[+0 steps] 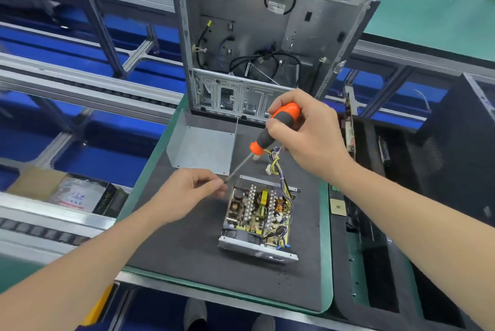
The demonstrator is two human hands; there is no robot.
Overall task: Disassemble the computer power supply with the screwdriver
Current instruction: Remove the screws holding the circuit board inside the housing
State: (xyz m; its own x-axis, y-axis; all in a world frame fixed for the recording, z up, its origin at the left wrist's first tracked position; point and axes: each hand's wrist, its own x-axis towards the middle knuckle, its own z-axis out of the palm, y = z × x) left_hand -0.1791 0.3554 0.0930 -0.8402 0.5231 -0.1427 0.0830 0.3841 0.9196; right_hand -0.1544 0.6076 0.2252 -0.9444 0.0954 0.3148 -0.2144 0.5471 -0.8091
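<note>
The open power supply (258,219) lies on the dark foam mat (187,250), its circuit board and capacitors exposed, a bundle of coloured wires (278,162) leading off its far end. My right hand (308,132) grips the orange and grey handle of the screwdriver (278,127), held above the unit with the shaft slanting down to the left. My left hand (192,194) pinches the tip of the shaft beside the unit's far left corner. Whether a screw sits on the tip is hidden by the fingers.
A removed grey metal cover (203,148) lies on the mat behind the power supply. An open computer case (267,36) stands upright at the mat's far end. Dark trays (375,263) with parts sit to the right, conveyor rails (80,84) and a cardboard box (67,194) to the left.
</note>
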